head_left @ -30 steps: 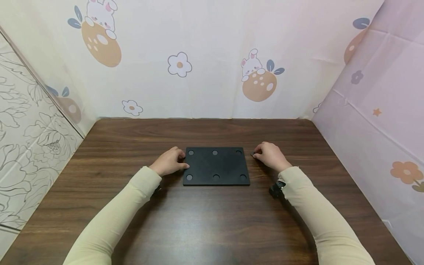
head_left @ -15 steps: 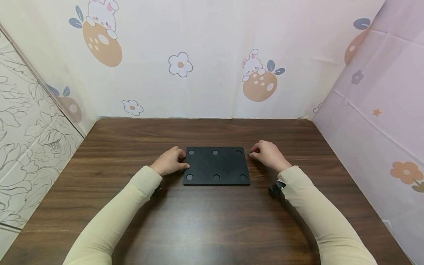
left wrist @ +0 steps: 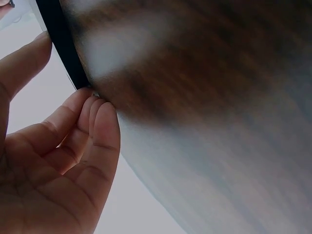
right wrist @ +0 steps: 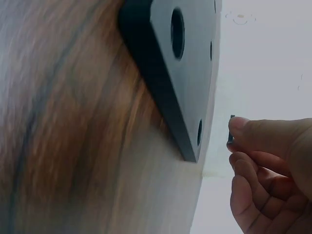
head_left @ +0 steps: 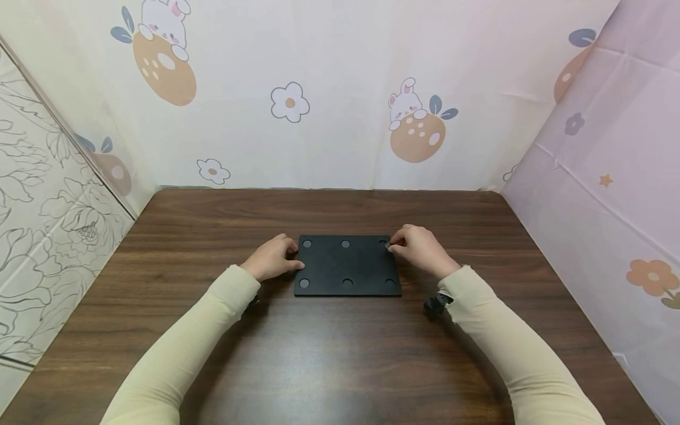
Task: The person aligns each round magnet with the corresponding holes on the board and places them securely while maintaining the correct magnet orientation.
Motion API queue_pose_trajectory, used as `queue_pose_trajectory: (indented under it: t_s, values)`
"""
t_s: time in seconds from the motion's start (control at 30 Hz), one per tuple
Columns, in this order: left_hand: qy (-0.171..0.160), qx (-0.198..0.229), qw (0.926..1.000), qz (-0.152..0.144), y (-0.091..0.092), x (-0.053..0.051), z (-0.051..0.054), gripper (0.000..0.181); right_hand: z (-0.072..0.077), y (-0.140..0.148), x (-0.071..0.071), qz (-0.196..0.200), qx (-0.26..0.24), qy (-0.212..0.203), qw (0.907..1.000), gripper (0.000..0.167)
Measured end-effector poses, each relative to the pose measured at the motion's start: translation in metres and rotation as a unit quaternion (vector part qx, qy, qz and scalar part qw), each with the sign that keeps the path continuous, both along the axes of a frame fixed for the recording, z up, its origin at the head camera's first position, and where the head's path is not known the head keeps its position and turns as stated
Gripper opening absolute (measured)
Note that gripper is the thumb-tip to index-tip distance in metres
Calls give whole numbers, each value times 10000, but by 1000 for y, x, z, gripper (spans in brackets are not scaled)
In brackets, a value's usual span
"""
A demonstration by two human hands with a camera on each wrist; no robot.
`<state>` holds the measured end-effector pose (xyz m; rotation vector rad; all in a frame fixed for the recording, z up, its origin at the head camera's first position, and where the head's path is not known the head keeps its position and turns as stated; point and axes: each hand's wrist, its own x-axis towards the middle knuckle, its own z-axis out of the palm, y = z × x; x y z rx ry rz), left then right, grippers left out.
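Note:
A flat black board [head_left: 347,265] with several round recesses lies on the wooden table. At its left edge is my left hand [head_left: 271,258], the thumb over the rim and the curled fingers against the edge. In the left wrist view the fingertips of the left hand [left wrist: 73,146] meet the end of the board's dark edge [left wrist: 66,48]. My right hand [head_left: 422,249] is over the board's far right corner. Between thumb and index finger it pinches a small, thin dark disc [right wrist: 231,128], seen nearly edge-on. In the right wrist view the disc is apart from the board [right wrist: 190,83].
The brown wooden table [head_left: 319,354] stretches around the board on all sides. A patterned curtain [head_left: 340,118] hangs behind it, and more cloth [head_left: 611,206] hangs at the right. A small black device [head_left: 437,305] is on the right wrist.
My right hand has moved left with the disc, from beside the board to above its far right corner. The left hand and the board have stayed in place.

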<state>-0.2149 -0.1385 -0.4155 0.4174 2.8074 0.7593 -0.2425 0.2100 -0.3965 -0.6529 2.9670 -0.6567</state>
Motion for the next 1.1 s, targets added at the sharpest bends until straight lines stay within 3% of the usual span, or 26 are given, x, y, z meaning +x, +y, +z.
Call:
queue_pose_trajectory:
  t_s: [1.1]
  values:
    - [45, -38, 10000, -21, 0, -2, -2, 47, 1, -43, 26, 679, -68, 27, 9977, 18]
